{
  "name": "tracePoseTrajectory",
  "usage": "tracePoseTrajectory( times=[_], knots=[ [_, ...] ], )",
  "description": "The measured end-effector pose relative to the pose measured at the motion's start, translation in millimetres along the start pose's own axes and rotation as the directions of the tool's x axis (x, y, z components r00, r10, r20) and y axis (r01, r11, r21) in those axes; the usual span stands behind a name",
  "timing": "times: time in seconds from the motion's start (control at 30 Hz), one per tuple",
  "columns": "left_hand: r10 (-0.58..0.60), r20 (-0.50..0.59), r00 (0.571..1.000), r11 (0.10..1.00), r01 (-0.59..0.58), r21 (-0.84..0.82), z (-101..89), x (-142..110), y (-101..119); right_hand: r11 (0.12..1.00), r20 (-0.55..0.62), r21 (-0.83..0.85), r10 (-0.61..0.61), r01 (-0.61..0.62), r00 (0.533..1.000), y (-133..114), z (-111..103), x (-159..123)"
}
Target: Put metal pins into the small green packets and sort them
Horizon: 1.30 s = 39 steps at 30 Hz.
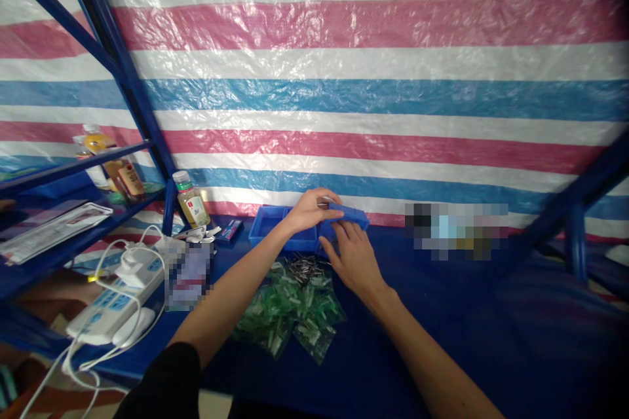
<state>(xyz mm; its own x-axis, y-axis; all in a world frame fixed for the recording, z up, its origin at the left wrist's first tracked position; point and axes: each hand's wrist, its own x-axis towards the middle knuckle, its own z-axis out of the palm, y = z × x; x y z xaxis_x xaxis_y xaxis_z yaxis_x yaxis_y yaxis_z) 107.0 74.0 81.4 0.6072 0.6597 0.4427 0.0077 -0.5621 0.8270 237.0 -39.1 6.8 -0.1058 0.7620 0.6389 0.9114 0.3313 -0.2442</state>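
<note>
Beside left hand (pixel 314 211), smooth blue plastic rectangular bin (pixel 265 244); between forearms (pixel 236 293), shiny thin metal pieces (pixel 305 270), glossy green-clear plastic packets (pixel 292 301); beyond, glossy red-white-blue striped plastic sheet (pixel 368 101).

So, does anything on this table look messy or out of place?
Mainly the white cables, looping untidily over the power strip at the left of the table. Small metal pieces also lie loose outside the blue bins.

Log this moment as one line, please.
left hand: at rightmost blue bin | right hand: at same bin | nearby: metal pieces, green packets
</note>
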Motion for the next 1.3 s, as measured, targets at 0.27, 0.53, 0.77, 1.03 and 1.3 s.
tracePoseTrajectory(
  times=[0.27,0.53,0.77,1.03,1.3],
  knots=[
    [0.059,-0.045,0.997,0.997,-0.057,0.050,4.8,-4.5,-0.7,1.000,0.068,0.005,0.024,-0.024,0.997,-11.3,4.9,-6.3],
    [0.123,-0.044,0.991,0.990,-0.120,0.071,1.5,-0.9,12.3,0.996,0.049,0.024,0.088,-0.089,0.995,-7.5,19.5,-13.0],
    [0.187,-0.022,0.982,0.978,-0.185,0.094,4.7,5.5,16.7,0.998,0.069,-0.023,0.053,-0.051,0.996,-16.1,4.4,-6.3],
    [0.073,-0.201,0.977,0.990,-0.048,0.129,11.2,24.4,-16.6,0.979,-0.164,0.188,0.113,-0.081,0.980,-5.1,-1.6,-3.4],
    [-0.050,-0.206,0.977,0.876,0.142,0.460,2.6,46.2,-58.3,0.913,-0.364,0.200,0.407,-0.356,0.838,33.3,5.8,2.9]
  ],
)
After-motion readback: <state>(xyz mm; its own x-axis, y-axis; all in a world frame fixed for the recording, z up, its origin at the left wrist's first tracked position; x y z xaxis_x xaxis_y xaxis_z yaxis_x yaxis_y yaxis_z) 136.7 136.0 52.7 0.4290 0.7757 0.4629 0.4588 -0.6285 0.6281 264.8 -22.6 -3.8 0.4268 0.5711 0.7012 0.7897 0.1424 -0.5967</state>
